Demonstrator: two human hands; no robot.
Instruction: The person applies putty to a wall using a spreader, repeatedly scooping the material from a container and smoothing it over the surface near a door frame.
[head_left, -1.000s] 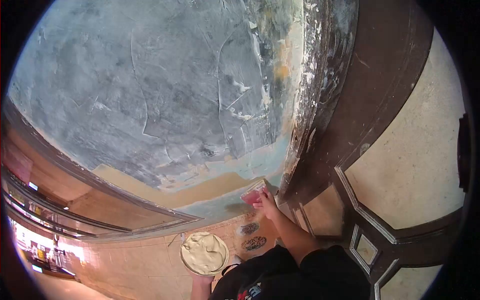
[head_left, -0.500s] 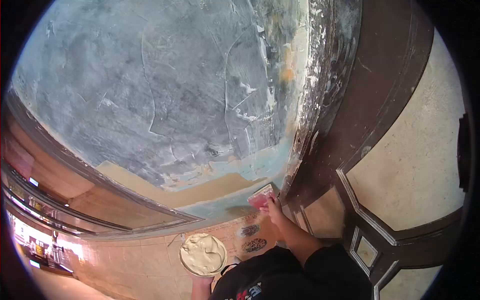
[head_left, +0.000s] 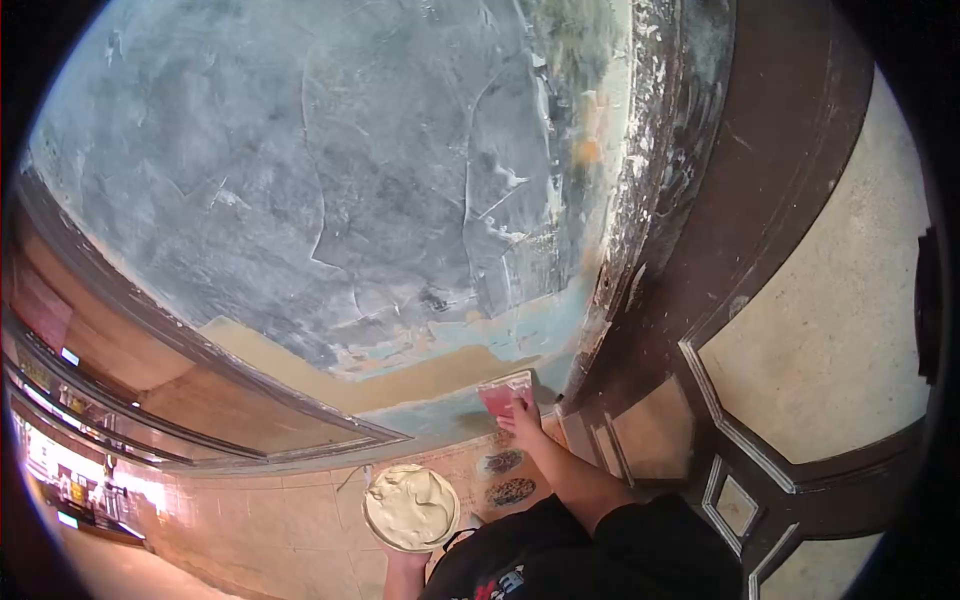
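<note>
My right hand (head_left: pixel 521 422) is closed round a flat red putty scraper (head_left: pixel 497 400), its pale-edged blade up against the lower wall (head_left: pixel 420 416). A band of fresh tan putty (head_left: pixel 440 372) runs across the wall just above and left of the blade. Lower down, a round bowl (head_left: pixel 384 540) rests in my left hand (head_left: pixel 404 563), which supports it from beneath; those fingers are mostly hidden under it. Creamy, swirled putty (head_left: pixel 412 506) fills the bowl.
Above spreads a patchy grey-blue wall surface (head_left: pixel 390 180) with cracks and ridges. A worn dark wooden frame (head_left: pixel 640 190) borders it on the right, beside a panelled door (head_left: pixel 810 330). Window trim (head_left: pixel 270 400) lies left; tiled floor (head_left: pixel 270 520) is below.
My right hand and the scraper have moved a little left along the lower wall. The view has shifted slightly, and the bowl stays in my left hand.
</note>
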